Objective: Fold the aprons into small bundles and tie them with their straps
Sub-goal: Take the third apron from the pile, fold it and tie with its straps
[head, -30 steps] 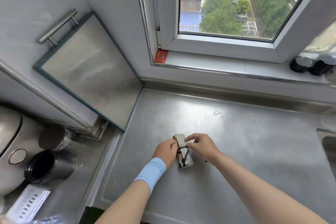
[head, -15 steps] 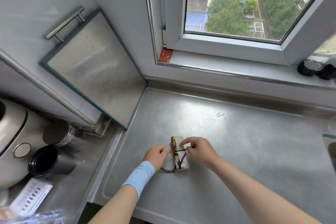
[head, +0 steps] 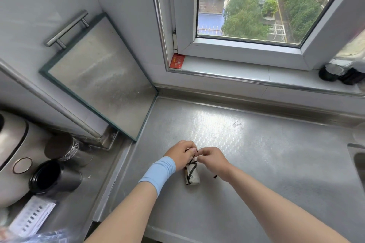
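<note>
Lying on the dull embossed stainless-steel counter [head: 256, 163], just below centre of view: a small cream-white folded apron bundle [head: 192, 175], long axis running from 12 to 6 o'clock. Wrapped across and along it, a thin black strap [head: 190, 170], crossing near the far end. Trailing loose on the counter at 3 o'clock of the bundle, 1 short strap end [head: 215, 176].

At 11 o'clock of the bundle, left hand [head: 180, 154], pale blue fabric wristband [head: 158, 172] on the wrist, fingers curled, gripping the apron bundle's far end with the strap at the fingertips. At 1 o'clock, right hand [head: 212, 161], thumb and forefinger pressed together, pinching the strap just above the bundle's far end. Fingertips of the 2 hands nearly touching; cannot tell whether a knot sits between them.

Toward 10 o'clock, leaning against the white wall, a rectangular frosted steel panel with a dark green edge [head: 98, 89]; above it, a brushed metal bar handle [head: 66, 28]. At 8 o'clock, 2 dark cylindrical metal cups: 1 on its side, black mouth showing [head: 53, 176], 1 behind it [head: 63, 147]. At 12 o'clock, a white-framed window [head: 246, 45] with trees beyond, and a small red packet [head: 177, 61] at the sill's left corner. At 3 o'clock, the rim of a steel sink [head: 357, 162].
</note>
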Demonstrator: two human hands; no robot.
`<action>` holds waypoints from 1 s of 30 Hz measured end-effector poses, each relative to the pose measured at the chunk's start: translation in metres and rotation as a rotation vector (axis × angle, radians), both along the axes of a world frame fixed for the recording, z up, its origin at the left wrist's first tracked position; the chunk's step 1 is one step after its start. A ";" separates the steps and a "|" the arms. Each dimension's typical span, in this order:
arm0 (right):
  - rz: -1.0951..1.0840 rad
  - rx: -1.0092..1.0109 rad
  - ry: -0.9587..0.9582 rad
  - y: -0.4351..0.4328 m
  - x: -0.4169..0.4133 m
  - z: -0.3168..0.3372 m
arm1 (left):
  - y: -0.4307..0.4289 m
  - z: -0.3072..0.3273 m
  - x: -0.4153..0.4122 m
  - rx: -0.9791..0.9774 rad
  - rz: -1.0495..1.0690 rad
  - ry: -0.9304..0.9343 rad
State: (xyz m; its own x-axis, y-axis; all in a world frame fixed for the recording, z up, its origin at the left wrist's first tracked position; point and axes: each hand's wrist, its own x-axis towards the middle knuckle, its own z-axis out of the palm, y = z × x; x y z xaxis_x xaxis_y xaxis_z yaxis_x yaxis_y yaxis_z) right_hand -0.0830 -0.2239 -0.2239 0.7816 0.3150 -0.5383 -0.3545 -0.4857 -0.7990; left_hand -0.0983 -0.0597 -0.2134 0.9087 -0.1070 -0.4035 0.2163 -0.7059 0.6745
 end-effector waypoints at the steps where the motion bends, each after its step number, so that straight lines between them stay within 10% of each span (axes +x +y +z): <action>1: -0.030 0.051 0.045 -0.002 0.002 0.003 | 0.000 0.000 0.002 0.020 -0.010 0.009; 24: -0.212 0.209 0.243 0.005 -0.005 0.018 | -0.028 -0.021 -0.031 -0.157 0.380 0.020; 30: 0.281 -0.328 -0.092 -0.024 0.011 0.010 | -0.026 -0.017 -0.026 -0.172 0.453 0.103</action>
State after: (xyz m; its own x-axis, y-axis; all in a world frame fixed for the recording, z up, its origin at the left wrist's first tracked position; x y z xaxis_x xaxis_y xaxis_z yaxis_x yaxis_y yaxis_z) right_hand -0.0724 -0.2479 -0.2135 0.7394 0.3459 -0.5776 -0.1076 -0.7862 -0.6086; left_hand -0.1239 -0.0861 -0.2305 0.8354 0.2167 -0.5051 0.5477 -0.4052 0.7320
